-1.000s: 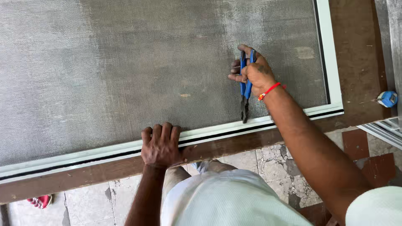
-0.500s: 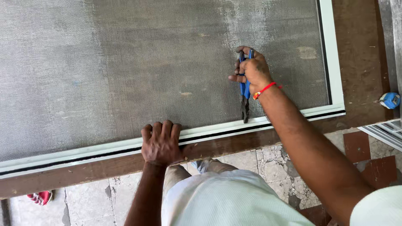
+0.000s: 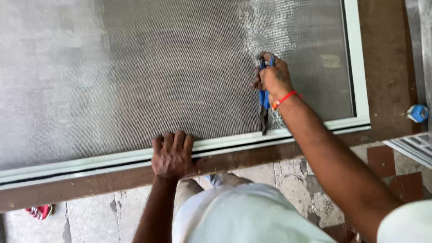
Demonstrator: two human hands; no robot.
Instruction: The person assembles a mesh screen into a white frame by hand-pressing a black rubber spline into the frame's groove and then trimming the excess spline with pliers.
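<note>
Nearest, at 6 o'clock, the person's pale-clothed lap hangs over the tiled floor (image 3: 292, 180). Just beyond, the left hand (image 3: 172, 155) lies flat, fingers together and spread over the white screen frame (image 3: 112, 158) and the brown desk (image 3: 90, 184) edge, gripping nothing. Farther, at 1 o'clock, the right hand (image 3: 273, 78), a red band at its wrist, is closed around blue-handled pliers (image 3: 263, 108), whose dark tip points down to touch the frame's groove. The grey mesh (image 3: 135, 76) stretches beyond. At 3 o'clock a blue tape measure (image 3: 418, 113) sits on the desk.
</note>
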